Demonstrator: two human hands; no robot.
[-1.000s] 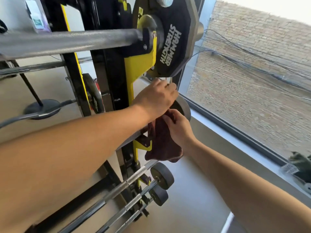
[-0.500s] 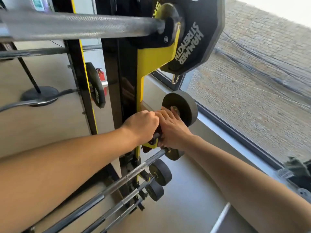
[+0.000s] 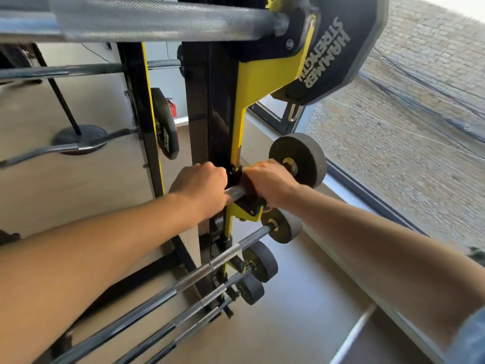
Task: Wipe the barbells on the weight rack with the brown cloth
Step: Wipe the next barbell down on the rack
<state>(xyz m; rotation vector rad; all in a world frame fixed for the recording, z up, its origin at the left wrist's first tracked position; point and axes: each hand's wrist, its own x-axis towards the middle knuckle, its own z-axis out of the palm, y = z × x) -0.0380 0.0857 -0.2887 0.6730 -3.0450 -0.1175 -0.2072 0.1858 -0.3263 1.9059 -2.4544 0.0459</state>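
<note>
Both hands were seen at the black and yellow weight rack, on one of the barbells resting in its yellow holder. The left hand was closed into a fist around the ribbed steel bar, just left of the holder. The right hand was placed just beside it, with fingers curled over the bar near the small round weight plate. Only a dark strip of the brown cloth was visible, pressed between the right hand and the bar; most of it was hidden under the palm. Below the hands, three more barbells were stored on lower holders. Above, a thick bar with a large black plate was kept on the top holder. A window was seen at the right.
</note>
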